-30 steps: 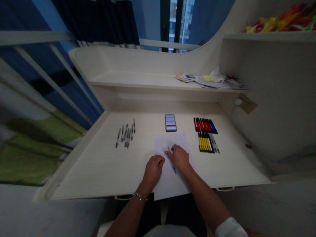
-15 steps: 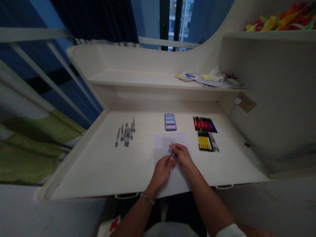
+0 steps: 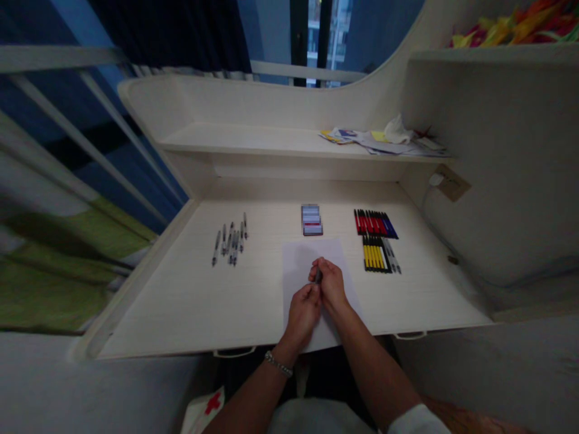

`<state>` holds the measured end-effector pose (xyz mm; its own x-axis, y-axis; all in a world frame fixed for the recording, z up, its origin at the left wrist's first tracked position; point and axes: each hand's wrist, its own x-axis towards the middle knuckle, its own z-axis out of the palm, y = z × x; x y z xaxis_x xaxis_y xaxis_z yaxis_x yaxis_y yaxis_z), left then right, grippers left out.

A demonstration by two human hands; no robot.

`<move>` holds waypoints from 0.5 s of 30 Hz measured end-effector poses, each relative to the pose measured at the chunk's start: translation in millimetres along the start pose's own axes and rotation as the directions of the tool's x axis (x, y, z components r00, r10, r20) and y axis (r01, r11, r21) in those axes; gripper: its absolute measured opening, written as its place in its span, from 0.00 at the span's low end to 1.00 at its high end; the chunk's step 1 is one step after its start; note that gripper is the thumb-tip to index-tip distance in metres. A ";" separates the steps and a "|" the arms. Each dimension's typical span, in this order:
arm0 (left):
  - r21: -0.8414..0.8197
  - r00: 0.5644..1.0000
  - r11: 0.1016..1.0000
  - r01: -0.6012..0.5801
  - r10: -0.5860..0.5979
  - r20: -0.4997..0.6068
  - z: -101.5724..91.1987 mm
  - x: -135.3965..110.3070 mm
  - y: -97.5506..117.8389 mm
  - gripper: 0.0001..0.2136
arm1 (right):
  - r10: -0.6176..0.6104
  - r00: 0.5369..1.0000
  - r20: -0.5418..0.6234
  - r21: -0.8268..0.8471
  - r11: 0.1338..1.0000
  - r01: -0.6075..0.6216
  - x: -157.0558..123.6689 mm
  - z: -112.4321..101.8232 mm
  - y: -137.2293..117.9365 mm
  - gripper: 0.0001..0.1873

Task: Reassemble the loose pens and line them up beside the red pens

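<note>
Two hands were in use at the desk, and we recorded them as follows. Our right hand had its fingers curled narrowly around a dark pen, of which only a short section showed beside the fingertips; the rest was hidden. Our left hand stood directly below, touching the right hand, with its fingers drawn in narrowly against the same pen; how firmly they gripped it, we could not tell. Both hands were positioned over a white sheet of paper, which lay beneath the fingers and extended ahead of them. A silver chain bracelet circled the left wrist, behind the fingers.

Ahead of the fingertips, just past the far edge of the sheet, lay a small stack of flat items, too blurred to identify. Well left of the fingers, a group of slim dark-tipped pens lay side by side on the desk. To the right of the fingers, red and blue pens lay in the farther row, with yellow-and-black pens and grey pens in the nearer one. Far beyond the fingertips, a shelf carried loose papers and a crumpled white tissue
</note>
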<state>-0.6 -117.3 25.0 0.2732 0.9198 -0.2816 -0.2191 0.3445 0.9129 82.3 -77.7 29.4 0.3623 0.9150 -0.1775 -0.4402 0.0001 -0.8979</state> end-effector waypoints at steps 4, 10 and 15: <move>-0.238 0.985 0.959 0.153 -0.130 0.110 4.2 -2.3 3.1 0.17 | 0.110 0.988 0.109 0.077 0.990 -0.119 -0.2 -5.7 -8.0 0.19; -0.189 0.993 0.976 0.105 -0.091 0.081 3.7 0.8 -0.9 0.16 | 0.052 0.998 0.043 -0.064 0.997 -0.049 6.3 -15.6 -9.9 0.19; -0.251 0.986 0.955 0.156 -0.134 0.103 2.2 -0.3 -3.3 0.16 | 0.201 0.969 0.142 -0.019 0.980 -0.200 9.2 -21.1 -6.1 0.21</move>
<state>2.1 -119.1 22.7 0.3954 0.8411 -0.3691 -0.4019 0.5198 0.7539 105.6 -77.8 24.7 0.1462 0.9441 -0.2955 -0.4883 -0.1909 -0.8516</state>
